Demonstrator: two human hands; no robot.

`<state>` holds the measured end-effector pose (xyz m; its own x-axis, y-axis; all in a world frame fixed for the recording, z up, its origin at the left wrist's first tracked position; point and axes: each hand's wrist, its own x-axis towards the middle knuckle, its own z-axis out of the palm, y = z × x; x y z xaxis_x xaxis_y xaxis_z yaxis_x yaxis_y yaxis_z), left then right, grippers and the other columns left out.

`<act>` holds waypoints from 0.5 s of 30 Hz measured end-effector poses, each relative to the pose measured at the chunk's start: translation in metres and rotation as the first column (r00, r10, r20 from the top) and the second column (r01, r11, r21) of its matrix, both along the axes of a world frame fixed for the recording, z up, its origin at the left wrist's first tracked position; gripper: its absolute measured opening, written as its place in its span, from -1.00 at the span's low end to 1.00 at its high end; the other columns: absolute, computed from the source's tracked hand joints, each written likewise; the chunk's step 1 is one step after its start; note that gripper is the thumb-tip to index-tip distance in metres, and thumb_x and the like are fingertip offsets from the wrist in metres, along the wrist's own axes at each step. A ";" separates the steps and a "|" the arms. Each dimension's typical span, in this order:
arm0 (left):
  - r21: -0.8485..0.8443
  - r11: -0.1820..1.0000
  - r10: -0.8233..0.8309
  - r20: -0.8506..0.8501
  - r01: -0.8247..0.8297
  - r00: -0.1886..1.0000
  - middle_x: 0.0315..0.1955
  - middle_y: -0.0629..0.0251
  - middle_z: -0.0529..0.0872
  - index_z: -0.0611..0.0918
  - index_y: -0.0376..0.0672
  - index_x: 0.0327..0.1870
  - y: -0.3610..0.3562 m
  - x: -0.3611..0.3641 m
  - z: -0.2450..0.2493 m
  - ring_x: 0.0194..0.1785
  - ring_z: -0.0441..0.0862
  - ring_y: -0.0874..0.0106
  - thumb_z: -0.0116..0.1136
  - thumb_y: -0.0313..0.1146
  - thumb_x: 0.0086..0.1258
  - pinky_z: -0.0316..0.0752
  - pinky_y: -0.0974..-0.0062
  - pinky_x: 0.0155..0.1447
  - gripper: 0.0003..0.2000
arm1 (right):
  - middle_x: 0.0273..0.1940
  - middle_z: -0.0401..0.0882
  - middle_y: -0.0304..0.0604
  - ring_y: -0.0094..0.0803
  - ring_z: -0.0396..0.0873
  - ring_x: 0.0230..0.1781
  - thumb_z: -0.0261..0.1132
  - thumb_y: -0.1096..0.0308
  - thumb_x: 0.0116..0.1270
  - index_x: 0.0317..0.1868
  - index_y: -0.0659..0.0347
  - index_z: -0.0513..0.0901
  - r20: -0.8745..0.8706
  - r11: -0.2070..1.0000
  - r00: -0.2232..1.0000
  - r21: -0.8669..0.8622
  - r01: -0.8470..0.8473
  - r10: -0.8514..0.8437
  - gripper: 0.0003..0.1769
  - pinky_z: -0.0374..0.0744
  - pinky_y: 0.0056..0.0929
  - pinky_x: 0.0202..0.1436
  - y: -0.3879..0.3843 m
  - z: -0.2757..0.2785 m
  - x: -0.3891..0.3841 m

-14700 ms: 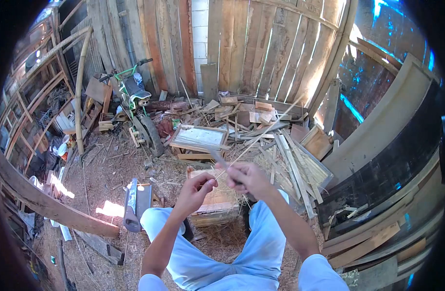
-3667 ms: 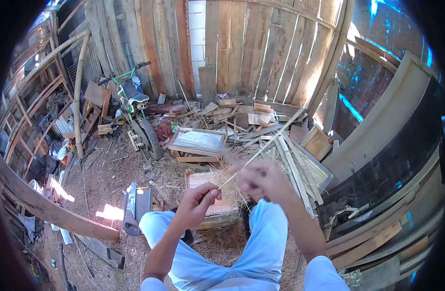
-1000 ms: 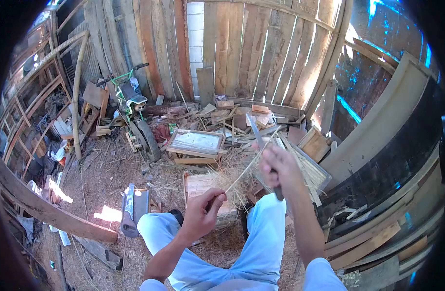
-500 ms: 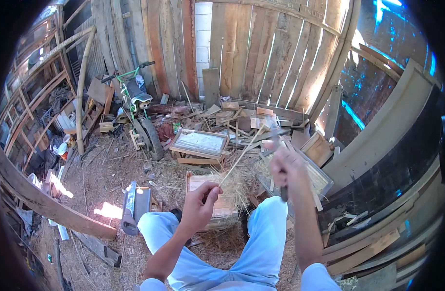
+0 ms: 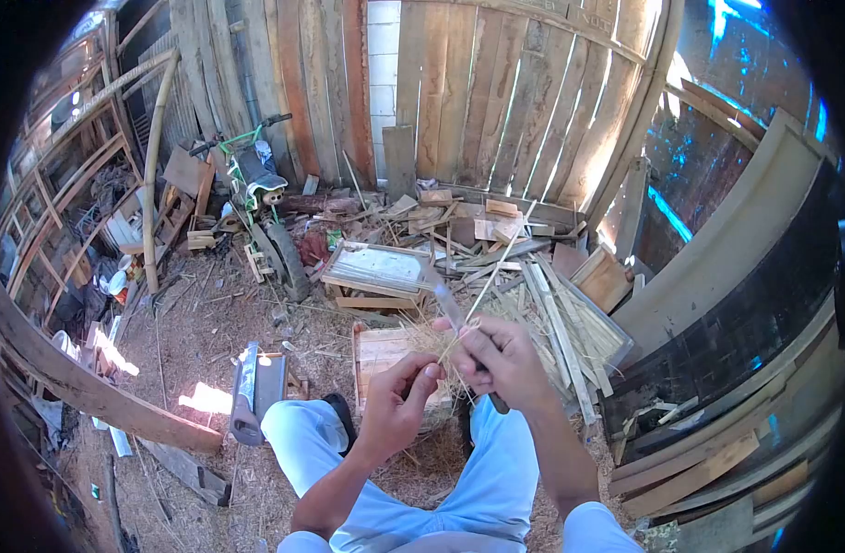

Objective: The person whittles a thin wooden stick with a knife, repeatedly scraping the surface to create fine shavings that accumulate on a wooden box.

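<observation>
My left hand (image 5: 395, 405) pinches the near end of a thin pale wooden strip (image 5: 499, 264), which slants up and away to the right. Close beside it, my right hand (image 5: 507, 364) is wrapped round the dark handle of a knife (image 5: 448, 304). The knife's blade points up and to the left, blurred by motion, and crosses near the strip. Curly shavings cling around the strip between both hands. Below them, between my knees, sits a shallow wooden box (image 5: 371, 354), partly covered by my hands.
On the ground at left lies a handsaw (image 5: 245, 419). A small bike (image 5: 273, 244) stands farther back. Ahead are a framed panel (image 5: 376, 265) and heaped wood scraps (image 5: 431, 217). Long slats (image 5: 556, 323) lie at right, near stacked boards (image 5: 699, 479).
My right hand and knife have come down and left, close to my left hand. The strip now stands steeper, and my left hand has shifted slightly right.
</observation>
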<state>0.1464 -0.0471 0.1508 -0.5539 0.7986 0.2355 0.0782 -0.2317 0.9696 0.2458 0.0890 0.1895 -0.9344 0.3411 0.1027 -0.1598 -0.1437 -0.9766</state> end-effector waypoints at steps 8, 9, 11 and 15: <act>-0.053 0.998 -0.051 -0.116 0.045 0.992 -0.44 0.48 0.56 0.57 -0.30 -0.23 -0.014 0.003 -0.015 -0.41 0.39 0.72 -0.01 -0.39 0.45 0.31 0.71 -0.33 -0.84 | -0.57 0.25 -0.44 -0.76 0.12 -0.72 0.03 0.27 0.46 0.02 0.31 0.49 -0.093 0.940 0.944 -0.158 0.302 -0.318 -0.71 0.08 -0.76 -0.72 0.056 0.035 0.016; -0.052 0.997 -0.068 -0.073 0.065 0.995 -0.43 0.47 0.56 0.56 -0.30 -0.23 -0.014 0.003 -0.015 -0.41 0.39 0.71 -0.01 -0.40 0.45 0.32 0.70 -0.32 -0.85 | -0.57 0.25 -0.44 -0.76 0.12 -0.72 0.03 0.27 0.46 0.02 0.31 0.49 -0.092 0.942 0.945 -0.156 0.299 -0.315 -0.71 0.08 -0.76 -0.72 0.055 0.034 0.015; -0.057 0.996 -0.068 -0.043 0.066 0.997 -0.46 0.48 0.54 0.56 -0.31 -0.22 -0.009 0.002 -0.015 -0.41 0.38 0.72 -0.02 -0.41 0.45 0.30 0.71 -0.33 -0.85 | -0.56 0.28 -0.43 -0.77 0.14 -0.72 0.02 0.28 0.46 0.04 0.30 0.47 -0.115 0.969 0.973 -0.169 0.179 -0.200 -0.70 0.09 -0.77 -0.73 0.050 0.029 0.015; -0.005 0.999 -0.050 -0.026 0.050 0.998 -0.46 0.48 0.54 0.56 -0.32 -0.18 0.003 0.001 -0.012 -0.39 0.37 0.72 -0.04 -0.44 0.46 0.31 0.72 -0.32 -0.85 | -0.57 0.34 -0.37 -0.75 0.16 -0.74 0.02 0.30 0.45 0.11 0.31 0.44 -0.035 0.986 0.999 -0.163 0.023 -0.029 -0.67 0.12 -0.76 -0.72 0.012 0.004 0.013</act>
<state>0.1478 -0.0442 0.1390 -0.5072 0.8261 0.2458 0.0923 -0.2315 0.9684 0.2592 0.1006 0.1933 -0.9217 0.3799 0.0781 -0.2011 -0.2959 -0.9338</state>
